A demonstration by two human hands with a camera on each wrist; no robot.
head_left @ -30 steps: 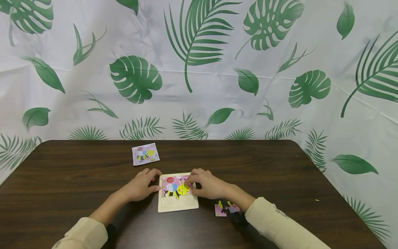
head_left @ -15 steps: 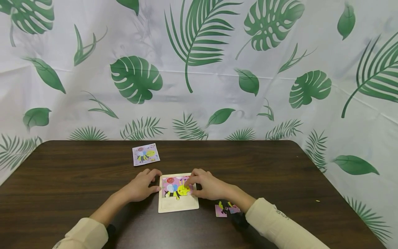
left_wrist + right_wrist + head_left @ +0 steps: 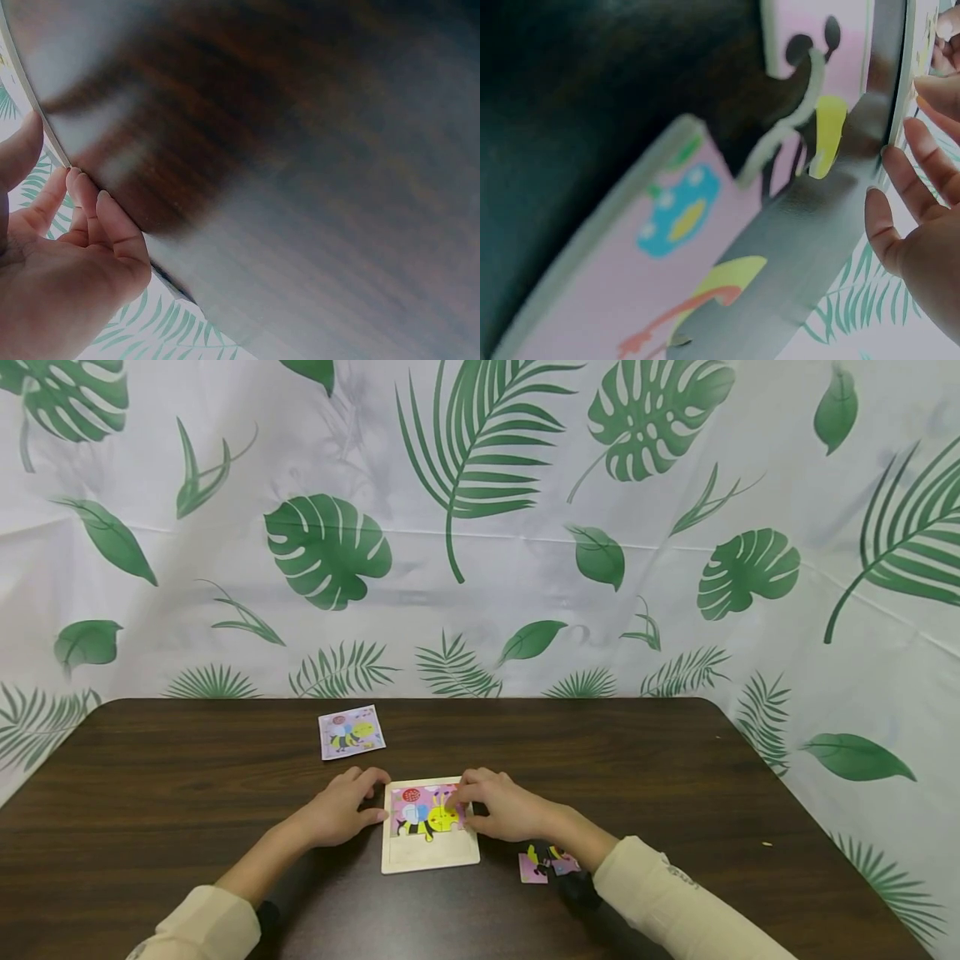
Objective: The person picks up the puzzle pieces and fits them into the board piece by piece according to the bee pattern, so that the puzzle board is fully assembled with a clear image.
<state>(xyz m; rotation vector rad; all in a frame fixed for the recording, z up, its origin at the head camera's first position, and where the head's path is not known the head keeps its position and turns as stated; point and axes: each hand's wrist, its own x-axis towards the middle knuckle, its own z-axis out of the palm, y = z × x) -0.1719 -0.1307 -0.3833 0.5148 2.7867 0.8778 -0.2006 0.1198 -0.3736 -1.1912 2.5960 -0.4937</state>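
Observation:
In the head view a wooden puzzle tray (image 3: pixel 431 866) lies on the dark table, its upper part filled with bee picture pieces (image 3: pixel 420 814). The lower strip of the tray shows bare wood. My left hand (image 3: pixel 341 806) touches the tray's left side, thumb on the edge and index finger by the upper corner. My right hand (image 3: pixel 510 806) reaches over the right side, index fingertip on the yellow bee's head and thumb near the right rim. Whether it pinches a piece is hidden. Loose puzzle pieces (image 3: pixel 534 867) lie beside my right forearm; the right wrist view shows a pink piece (image 3: pixel 697 217) close up.
A bee picture card (image 3: pixel 351 732) lies behind the tray to the left. A tiny pale scrap (image 3: pixel 766 843) sits on the right of the brown table (image 3: pixel 637 760). A white cloth with green leaves (image 3: pixel 510 610) hangs behind the table.

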